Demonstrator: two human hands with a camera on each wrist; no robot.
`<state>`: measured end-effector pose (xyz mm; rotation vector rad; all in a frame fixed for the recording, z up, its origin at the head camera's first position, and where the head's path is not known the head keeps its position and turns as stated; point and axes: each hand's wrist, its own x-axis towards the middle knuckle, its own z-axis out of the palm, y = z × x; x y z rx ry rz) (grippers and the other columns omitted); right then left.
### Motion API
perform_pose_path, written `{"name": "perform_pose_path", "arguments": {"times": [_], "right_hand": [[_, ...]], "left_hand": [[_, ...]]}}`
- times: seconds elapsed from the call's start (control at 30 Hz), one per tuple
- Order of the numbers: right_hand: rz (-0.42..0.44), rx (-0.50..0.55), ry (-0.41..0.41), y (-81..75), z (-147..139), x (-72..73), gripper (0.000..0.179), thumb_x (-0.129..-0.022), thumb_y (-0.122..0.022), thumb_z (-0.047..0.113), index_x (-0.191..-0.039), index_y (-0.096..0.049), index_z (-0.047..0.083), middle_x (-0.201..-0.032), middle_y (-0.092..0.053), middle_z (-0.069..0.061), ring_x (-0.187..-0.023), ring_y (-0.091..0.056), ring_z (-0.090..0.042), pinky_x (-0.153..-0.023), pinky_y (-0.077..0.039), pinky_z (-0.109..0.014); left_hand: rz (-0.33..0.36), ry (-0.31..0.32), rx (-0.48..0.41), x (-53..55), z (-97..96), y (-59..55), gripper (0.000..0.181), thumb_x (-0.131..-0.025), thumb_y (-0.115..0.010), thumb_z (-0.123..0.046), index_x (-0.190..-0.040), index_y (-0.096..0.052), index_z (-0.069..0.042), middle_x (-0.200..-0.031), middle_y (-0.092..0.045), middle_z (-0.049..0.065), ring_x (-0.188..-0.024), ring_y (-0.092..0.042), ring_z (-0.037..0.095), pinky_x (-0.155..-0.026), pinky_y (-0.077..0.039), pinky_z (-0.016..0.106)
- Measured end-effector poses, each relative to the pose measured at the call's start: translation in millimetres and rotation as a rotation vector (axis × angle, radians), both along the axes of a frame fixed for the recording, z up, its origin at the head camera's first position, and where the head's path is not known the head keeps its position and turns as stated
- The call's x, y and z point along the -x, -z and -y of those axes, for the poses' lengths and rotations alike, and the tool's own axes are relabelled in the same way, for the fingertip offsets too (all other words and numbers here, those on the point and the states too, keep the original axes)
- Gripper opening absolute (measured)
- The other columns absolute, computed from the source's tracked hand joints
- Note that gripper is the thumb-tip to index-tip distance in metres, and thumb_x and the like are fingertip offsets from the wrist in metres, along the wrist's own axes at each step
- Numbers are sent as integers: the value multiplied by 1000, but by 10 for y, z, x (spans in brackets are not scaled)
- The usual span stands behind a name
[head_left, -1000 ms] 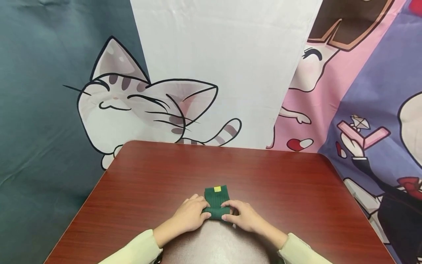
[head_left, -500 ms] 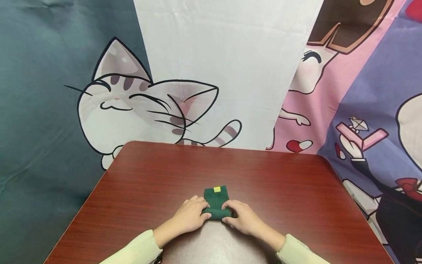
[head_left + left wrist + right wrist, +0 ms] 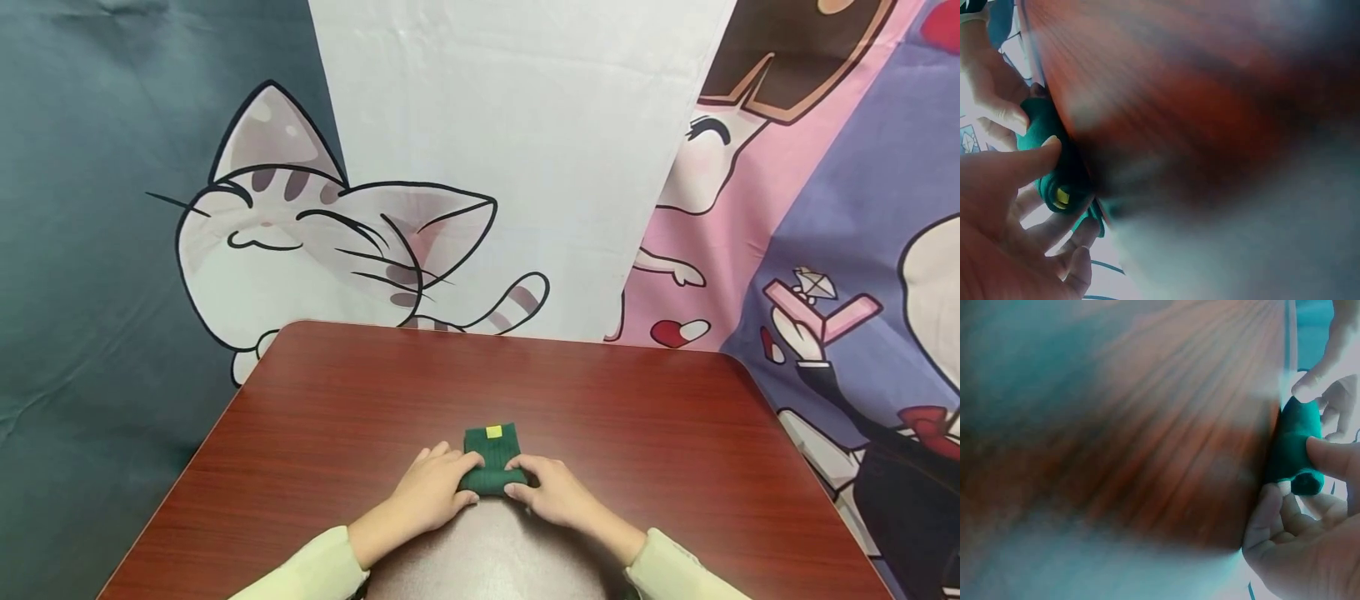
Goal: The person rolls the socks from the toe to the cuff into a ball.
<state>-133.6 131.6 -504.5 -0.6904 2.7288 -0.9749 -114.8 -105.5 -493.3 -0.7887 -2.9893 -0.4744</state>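
Observation:
A dark green ribbed cloth (image 3: 495, 454), sock-like, lies on the table with its near end rolled into a thick cylinder. A yellow patch (image 3: 493, 432) marks its flat far end. My left hand (image 3: 431, 490) holds the left end of the roll, thumb on the near side and index finger over the top. The right hand (image 3: 557, 493) grips the right end the same way. In the left wrist view the roll (image 3: 1047, 134) shows a bit of yellow inside its coiled end. The right wrist view shows the roll (image 3: 1297, 440) between both thumbs and fingers.
The reddish-brown wooden table (image 3: 637, 417) extends around the cloth, with rounded far corners. Behind it hangs a printed backdrop (image 3: 525, 150) with a cartoon cat and figures. Light reflects off the table's near middle.
The roll has shifted slightly away from me, and less flat cloth shows beyond it. Both hands stay at its ends; my left index finger now reaches further over the cloth.

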Motion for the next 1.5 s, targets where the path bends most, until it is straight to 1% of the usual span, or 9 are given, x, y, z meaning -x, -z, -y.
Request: {"name": "perform_pose_path", "arguments": {"times": [0.13, 0.23, 0.37, 0.6, 0.83, 1.0, 1.13, 1.3, 1.5], "right_hand": [[56, 5, -4, -15, 7, 24, 16, -94, -71, 37, -107, -69, 26, -92, -70, 10, -78, -59, -6, -73, -48, -34], [70, 2, -16, -25, -1, 38, 20, -95, -69, 39, -111, -68, 26, -91, -68, 11, -79, -58, -6, -74, -48, -34], [9, -10, -45, -28, -29, 17, 29, -94, -72, 36, -119, -65, 23, -98, -63, 11, -85, -55, -7, -76, -47, -33], [-126, -38, -81, -34, -28, -70, 50, -83, -85, 23, -123, -57, 25, -98, -52, 7, -85, -53, -9, -76, -48, -31], [-204, -67, -62, -44, 11, -89, 41, -82, -85, 20, -116, -61, 22, -101, -52, 4, -86, -55, -9, -75, -51, -33], [-247, -45, -74, -32, 25, -72, 33, -83, -84, 17, -110, -66, 17, -105, -58, 3, -93, -60, -12, -80, -53, -35], [-231, -24, -91, -32, 23, -43, 27, -84, -83, 17, -107, -68, 15, -103, -62, 5, -92, -62, -11, -80, -54, -35], [-165, -1, -90, -21, 2, -1, 24, -87, -81, 19, -108, -69, 16, -101, -63, 5, -86, -59, -7, -74, -51, -28], [-73, 16, -72, -13, -9, 20, 22, -90, -78, 25, -109, -70, 18, -103, -65, 5, -86, -57, -6, -72, -48, -26]], "left_hand": [[-42, 7, 5, 10, -11, -21, 26, -87, -77, -35, -107, -66, -24, -102, -71, -7, -88, -52, 12, -75, -40, 32], [-59, 4, 3, 13, -18, -41, 22, -88, -77, -34, -105, -67, -22, -102, -70, -6, -90, -53, 12, -74, -41, 32], [-63, 10, 1, 18, -24, -66, 21, -89, -76, -33, -104, -70, -20, -102, -68, -6, -93, -54, 14, -76, -43, 33], [20, 24, 27, 65, -31, -97, 22, -92, -73, -34, -108, -74, -19, -107, -69, -7, -96, -54, 14, -80, -46, 35], [29, 33, 73, 97, -57, -110, 25, -92, -72, -35, -110, -75, -18, -109, -69, -5, -100, -55, 16, -82, -47, 37], [37, 29, 76, 90, -63, -106, 25, -93, -71, -34, -112, -75, -18, -111, -70, -4, -102, -56, 16, -82, -48, 38], [44, 30, 89, 77, -50, -87, 30, -95, -69, -34, -119, -73, -16, -117, -69, -2, -106, -58, 17, -84, -48, 39], [55, 27, 62, 70, -22, -71, 39, -91, -74, -34, -126, -67, -17, -119, -70, -2, -105, -59, 16, -85, -47, 40], [56, 32, 16, 96, -6, -52, 34, -86, -80, -32, -114, -62, -24, -110, -72, -7, -92, -54, 11, -77, -42, 32]]}}
